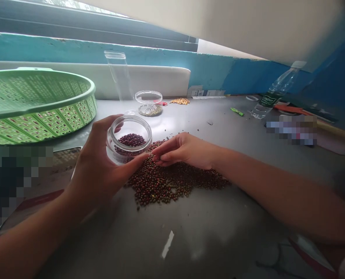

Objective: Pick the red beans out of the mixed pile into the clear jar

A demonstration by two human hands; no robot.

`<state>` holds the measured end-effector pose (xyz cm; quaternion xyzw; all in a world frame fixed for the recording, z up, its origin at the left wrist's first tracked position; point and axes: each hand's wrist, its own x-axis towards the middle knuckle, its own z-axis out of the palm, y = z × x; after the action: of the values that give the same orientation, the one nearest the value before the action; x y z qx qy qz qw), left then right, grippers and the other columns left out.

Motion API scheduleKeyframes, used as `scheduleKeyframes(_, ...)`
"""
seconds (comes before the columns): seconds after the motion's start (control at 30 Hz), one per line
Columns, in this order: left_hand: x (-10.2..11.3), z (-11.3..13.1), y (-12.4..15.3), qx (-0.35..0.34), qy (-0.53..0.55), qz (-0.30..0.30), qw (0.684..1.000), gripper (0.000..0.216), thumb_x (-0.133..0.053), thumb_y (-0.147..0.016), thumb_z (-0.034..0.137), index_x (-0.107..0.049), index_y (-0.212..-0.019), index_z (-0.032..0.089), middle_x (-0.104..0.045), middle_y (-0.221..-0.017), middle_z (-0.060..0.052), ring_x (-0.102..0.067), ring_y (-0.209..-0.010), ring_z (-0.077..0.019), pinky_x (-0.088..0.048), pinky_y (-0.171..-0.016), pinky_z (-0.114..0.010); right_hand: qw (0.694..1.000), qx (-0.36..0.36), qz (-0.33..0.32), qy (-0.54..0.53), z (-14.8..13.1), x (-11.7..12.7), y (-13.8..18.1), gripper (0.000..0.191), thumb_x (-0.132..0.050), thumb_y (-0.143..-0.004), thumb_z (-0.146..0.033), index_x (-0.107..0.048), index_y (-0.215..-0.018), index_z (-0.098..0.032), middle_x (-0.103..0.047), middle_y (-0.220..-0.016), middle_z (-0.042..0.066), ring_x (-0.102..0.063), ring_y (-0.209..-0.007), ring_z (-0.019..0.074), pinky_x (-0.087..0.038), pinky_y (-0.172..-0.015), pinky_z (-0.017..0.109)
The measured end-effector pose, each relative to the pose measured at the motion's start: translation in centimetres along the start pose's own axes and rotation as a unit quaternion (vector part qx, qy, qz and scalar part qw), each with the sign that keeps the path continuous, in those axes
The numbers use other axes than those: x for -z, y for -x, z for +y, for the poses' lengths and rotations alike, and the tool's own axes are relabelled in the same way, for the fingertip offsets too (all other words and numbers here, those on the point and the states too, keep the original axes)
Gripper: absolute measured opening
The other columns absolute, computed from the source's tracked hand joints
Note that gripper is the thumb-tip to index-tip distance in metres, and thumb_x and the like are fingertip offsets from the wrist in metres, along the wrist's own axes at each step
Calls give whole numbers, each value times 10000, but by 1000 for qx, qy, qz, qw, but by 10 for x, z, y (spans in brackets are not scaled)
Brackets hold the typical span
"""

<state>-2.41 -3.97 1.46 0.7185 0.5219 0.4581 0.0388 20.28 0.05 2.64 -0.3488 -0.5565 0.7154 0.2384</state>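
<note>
My left hand is wrapped around a small clear jar, tilted a little toward me, with dark red beans in its bottom. My right hand rests on a heap of mixed red and greenish beans on the grey table. Its fingertips are pinched together right beside the jar's rim, seemingly on a bean or two too small to make out.
A green perforated basket sits at the left. Behind the jar stand a tall clear container and a low clear jar of pale beans. A small pile of yellow grains, a green object and a plastic water bottle lie farther back.
</note>
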Motion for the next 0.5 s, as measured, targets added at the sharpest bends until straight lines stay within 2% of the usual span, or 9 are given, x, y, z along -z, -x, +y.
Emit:
scheduleKeyframes(0.13,0,-1,-1,-7,-8,0,1000,813,-779,-653,542,-419,-1363,375,-580,-1303,-8,-605,-1191,-305,-538,-1070,-564,999,2,-11,30,-1,0,2,305,-648,-789,-5,-776,-1011,-170,-760,-1021,50,-707,-913,127,-557,-966,324)
scheduleKeyframes(0.33,2,0,-1,-19,-8,-10,1000,795,-749,-683,547,-399,-1375,370,-561,-1320,-18,-593,-1217,-306,-538,-1067,-562,1000,-18,-7,-14,-2,-1,2,258,-586,-822,-19,-775,-949,-141,-758,-978,60,-716,-918,152,-564,-956,327)
scheduleKeyframes(0.5,1,1,-2,-32,-17,-7,999,810,-764,-672,547,-410,-1372,342,-576,-1313,-31,-604,-1203,-311,-546,-1054,-551,1000,-5,-12,-27,-1,0,2,215,-646,-804,-40,-775,-951,-129,-756,-952,70,-708,-900,149,-555,-966,330)
